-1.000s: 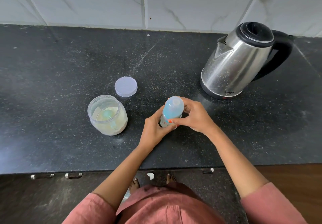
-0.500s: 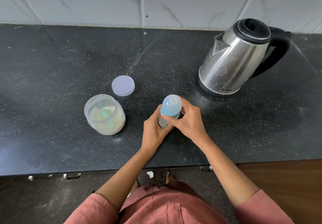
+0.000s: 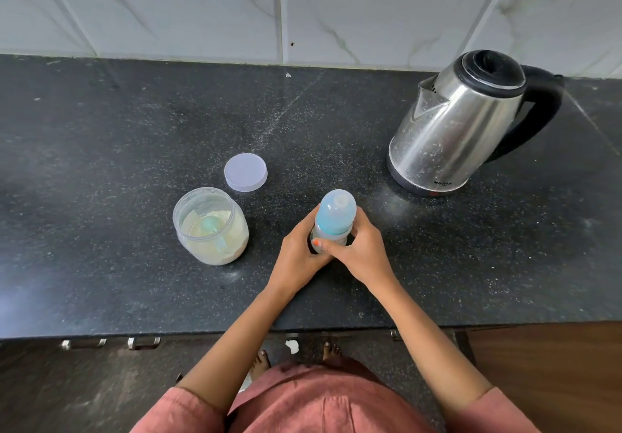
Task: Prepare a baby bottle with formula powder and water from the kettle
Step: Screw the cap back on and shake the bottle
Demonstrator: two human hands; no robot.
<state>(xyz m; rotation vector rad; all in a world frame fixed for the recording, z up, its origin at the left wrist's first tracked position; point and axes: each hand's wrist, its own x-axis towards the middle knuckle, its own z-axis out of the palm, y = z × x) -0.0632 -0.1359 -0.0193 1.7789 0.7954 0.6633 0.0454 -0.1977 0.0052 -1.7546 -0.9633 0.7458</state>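
On black speckled stone counter [image 3: 101,163], upright clear baby bottle with blue cap [image 3: 334,218], left hand [image 3: 298,257] and right hand [image 3: 361,252] both wrapped around its body. Open clear jar of pale formula powder [image 3: 210,227] left, steel kettle [image 3: 461,126] back right.

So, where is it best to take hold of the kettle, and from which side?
Probably the black loop handle of the kettle, approached from the right: it faces right, opposite the spout, and the steel body may be hot.
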